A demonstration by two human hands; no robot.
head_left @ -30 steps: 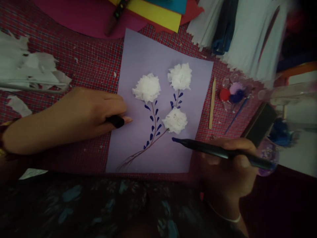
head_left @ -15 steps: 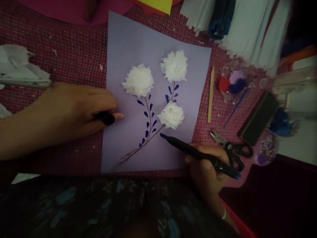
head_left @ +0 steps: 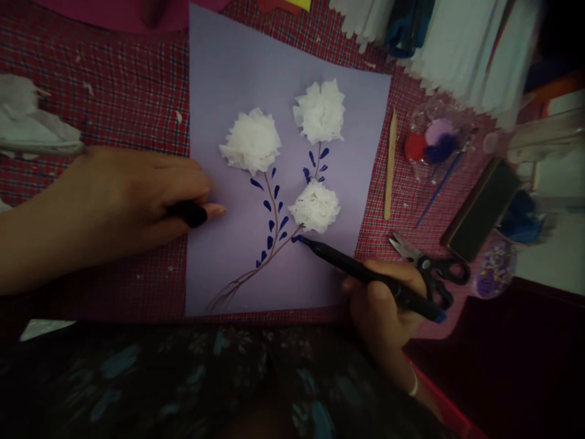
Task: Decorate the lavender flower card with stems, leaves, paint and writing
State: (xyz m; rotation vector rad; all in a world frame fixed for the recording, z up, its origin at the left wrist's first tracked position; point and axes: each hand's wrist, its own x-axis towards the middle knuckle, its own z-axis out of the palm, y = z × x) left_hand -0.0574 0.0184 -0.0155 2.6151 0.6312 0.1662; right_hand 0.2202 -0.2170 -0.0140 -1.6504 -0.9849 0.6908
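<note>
A black marker (head_left: 340, 259) with a blue end is gripped in my right hand (head_left: 384, 305). Its tip touches the purple paper (head_left: 228, 61) just below the right-hand stem, by a small blue leaf mark. My left hand (head_left: 150, 195) is closed around a black marker cap (head_left: 191, 213) and rests at the paper's left edge. Three white ruffled paper flowers sit on the sheet: the left flower (head_left: 251, 140), the upper right flower (head_left: 320, 111) and the lower right flower (head_left: 315, 206). Brown stems (head_left: 275, 213) run from them, with dark blue leaves along two of these.
Right of the paper lie a wooden stick (head_left: 390, 164), black-handled scissors (head_left: 429, 265), a paint palette (head_left: 429, 140), a thin blue brush (head_left: 439, 190) and a dark block (head_left: 482, 210). A blue stapler (head_left: 406, 30) rests on pleated white paper (head_left: 466, 55). Crumpled white tissue (head_left: 31, 122) lies left.
The marker tip has shifted slightly left and up, and a blue leaf mark now shows beneath the right stem. The whole view has shifted a little. My left hand still holds the cap.
</note>
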